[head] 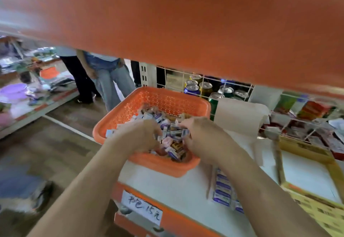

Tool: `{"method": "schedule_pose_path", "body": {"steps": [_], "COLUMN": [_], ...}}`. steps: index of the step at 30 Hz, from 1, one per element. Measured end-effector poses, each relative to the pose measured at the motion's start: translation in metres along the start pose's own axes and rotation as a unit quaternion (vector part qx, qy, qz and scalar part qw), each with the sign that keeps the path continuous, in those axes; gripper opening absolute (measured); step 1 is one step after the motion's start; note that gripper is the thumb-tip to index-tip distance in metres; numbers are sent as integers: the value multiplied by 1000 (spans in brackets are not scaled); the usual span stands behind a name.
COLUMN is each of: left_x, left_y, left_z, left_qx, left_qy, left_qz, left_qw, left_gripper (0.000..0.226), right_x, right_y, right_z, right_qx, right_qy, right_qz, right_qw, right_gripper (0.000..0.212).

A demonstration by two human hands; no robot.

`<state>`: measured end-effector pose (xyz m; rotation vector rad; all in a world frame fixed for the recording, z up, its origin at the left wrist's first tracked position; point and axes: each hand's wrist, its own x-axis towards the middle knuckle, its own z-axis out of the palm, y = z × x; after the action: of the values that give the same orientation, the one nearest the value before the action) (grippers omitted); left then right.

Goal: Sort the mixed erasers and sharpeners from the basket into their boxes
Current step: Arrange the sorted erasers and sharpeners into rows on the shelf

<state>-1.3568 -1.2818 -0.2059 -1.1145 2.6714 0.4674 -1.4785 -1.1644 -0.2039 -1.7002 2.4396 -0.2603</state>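
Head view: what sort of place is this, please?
Most likely a small shop: a handwritten price label on the shelf edge, stocked drink cans, and an orange basket holding small packaged goods.

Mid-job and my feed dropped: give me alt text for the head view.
The left hand and right hand dig into an orange basket of small mixed packets on a white shelf; whether either grips anything is unclear. A row of purple packets lies partly hidden by the right forearm, and an open cardboard box sits farther right.
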Motion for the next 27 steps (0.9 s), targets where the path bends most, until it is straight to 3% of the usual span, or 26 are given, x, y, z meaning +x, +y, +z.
{"method": "schedule_pose_path", "body": {"steps": [4, 7, 11, 17, 21, 27], "left_x": [19, 27, 33, 34, 33, 14], "left_y": [16, 15, 6, -1, -8, -12], "left_z": [0, 1, 6, 8, 6, -2], "left_qx": [104, 105, 93, -8, -100, -183], "left_qy": [-44, -71, -68, 22, 100, 138], "left_qz": [88, 106, 117, 120, 117, 148], "left_qw": [990, 986, 986, 992, 983, 962], "left_gripper": [47, 39, 26, 13, 13, 13], "right_x": [29, 43, 52, 47, 42, 43], "right_y": [-5, -6, -6, -2, -6, -8], "right_z": [6, 15, 27, 19, 22, 20], "right_qx": [-83, -143, -162, -38, -99, -127], "right_qy": [-67, -106, -69, -11, -49, -61], "right_qz": [32, 53, 49, 55, 38, 15], "right_qw": [994, 983, 983, 998, 993, 990], "right_gripper": [32, 36, 28, 14, 29, 25]}}
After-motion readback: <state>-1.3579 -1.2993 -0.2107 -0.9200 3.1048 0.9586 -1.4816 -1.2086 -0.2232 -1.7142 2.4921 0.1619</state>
